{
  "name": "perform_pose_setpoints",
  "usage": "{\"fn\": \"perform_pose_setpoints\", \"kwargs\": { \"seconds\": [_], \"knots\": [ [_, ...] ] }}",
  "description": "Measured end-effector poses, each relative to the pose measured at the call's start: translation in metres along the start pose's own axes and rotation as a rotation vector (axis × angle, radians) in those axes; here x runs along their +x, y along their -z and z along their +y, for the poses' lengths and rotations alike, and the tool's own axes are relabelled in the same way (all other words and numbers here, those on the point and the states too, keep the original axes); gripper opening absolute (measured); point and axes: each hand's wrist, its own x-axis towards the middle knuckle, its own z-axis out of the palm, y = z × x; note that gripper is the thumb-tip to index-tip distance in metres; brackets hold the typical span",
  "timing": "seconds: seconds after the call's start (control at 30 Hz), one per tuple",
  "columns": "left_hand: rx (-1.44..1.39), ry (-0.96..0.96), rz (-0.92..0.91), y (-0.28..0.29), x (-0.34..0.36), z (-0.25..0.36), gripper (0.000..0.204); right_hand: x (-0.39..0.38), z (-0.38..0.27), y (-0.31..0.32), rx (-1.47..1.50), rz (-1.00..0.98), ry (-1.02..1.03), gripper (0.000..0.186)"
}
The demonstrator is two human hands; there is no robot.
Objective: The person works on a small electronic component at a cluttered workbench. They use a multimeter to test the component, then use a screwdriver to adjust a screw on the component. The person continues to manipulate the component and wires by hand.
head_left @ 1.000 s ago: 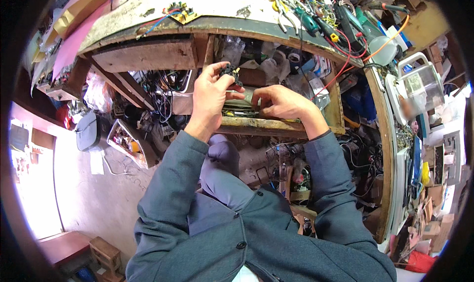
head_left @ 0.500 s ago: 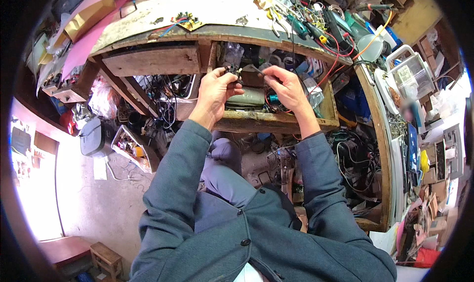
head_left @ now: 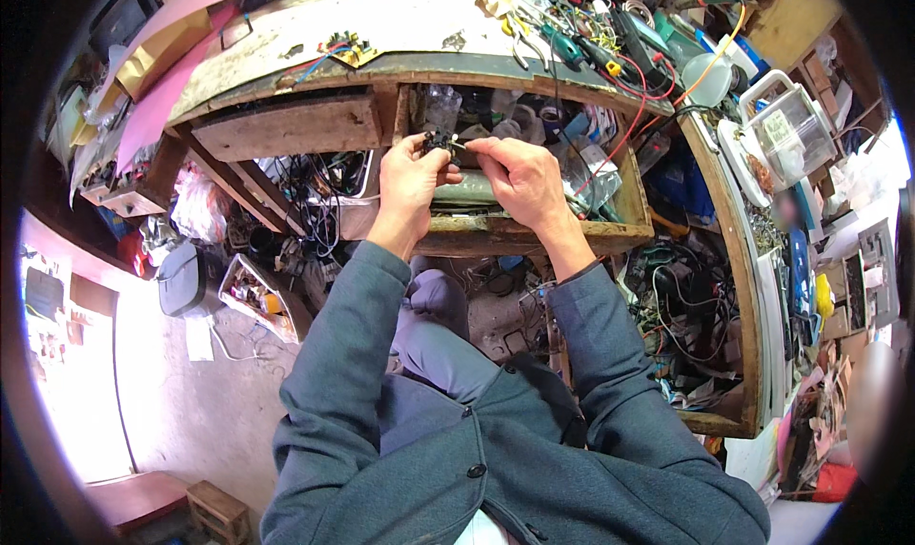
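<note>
Over the pulled-out drawer, my left hand (head_left: 410, 183) pinches a small black part (head_left: 439, 142) with metallic bits on it; its exact kind is too small to make out. My right hand (head_left: 524, 181) is closed, with thumb and forefinger around a thin tool, mostly hidden by the fingers. A slim shaft (head_left: 459, 145) reaches from those fingertips to the black part. Beneath both hands lies the open wooden drawer (head_left: 534, 232), holding clear plastic bags, a greenish-grey cylinder (head_left: 465, 192) and other clutter.
On the worktop (head_left: 410, 28) sit a small circuit board (head_left: 353, 51) with wires, pliers (head_left: 519, 40) and several hand tools. Red test leads (head_left: 624, 149) hang over the drawer's right side. A clear plastic container (head_left: 783, 125) stands at right. Tangled cables (head_left: 319, 187) fill the space at left.
My right hand has moved left, bringing the thin tool up to the black part. My left hand stays nearly in place, still pinching the part. The view has shifted slightly.
</note>
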Motion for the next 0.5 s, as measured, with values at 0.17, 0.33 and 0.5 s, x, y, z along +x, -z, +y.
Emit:
{"fn": "perform_pose_setpoints", "kwargs": {
  "seconds": [0.17,0.33,0.5],
  "knots": [
    [0.051,-0.049,0.028,-0.0029,-0.0029,-0.0013,0.030,0.0000,-0.0004,-0.0007,0.012,-0.016,0.015,0.015],
    [0.105,-0.080,0.042,-0.0026,-0.0010,-0.0040,0.032,0.0012,0.0014,-0.0008,0.104,-0.037,0.015,0.018],
    [0.092,-0.069,0.019,-0.0024,-0.0025,-0.0038,0.031,0.0027,0.0021,0.0007,0.232,-0.090,-0.065,0.016]
  ]
}}
